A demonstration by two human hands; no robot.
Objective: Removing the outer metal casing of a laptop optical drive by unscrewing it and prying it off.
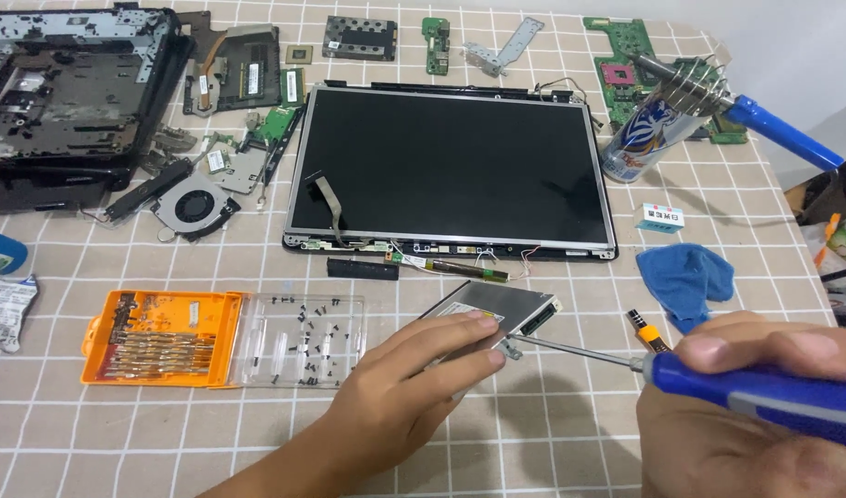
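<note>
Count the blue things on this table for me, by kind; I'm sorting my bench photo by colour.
Blue-handled screwdriver, in the right hand: 1
Blue-handled soldering iron: 1
Crumpled blue cloth: 1
Blue-and-white drink can: 1
Total: 4

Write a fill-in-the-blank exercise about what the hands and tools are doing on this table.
1. The left hand steadies a flat grey drive on the ____ tablecloth.
2. The right hand holds a screwdriver with a ____ handle.
3. The bit case left of the drive is ____.
4. The blue cloth lies to the ____ of the screen panel.

Missing words: checked; blue; orange; right
</note>
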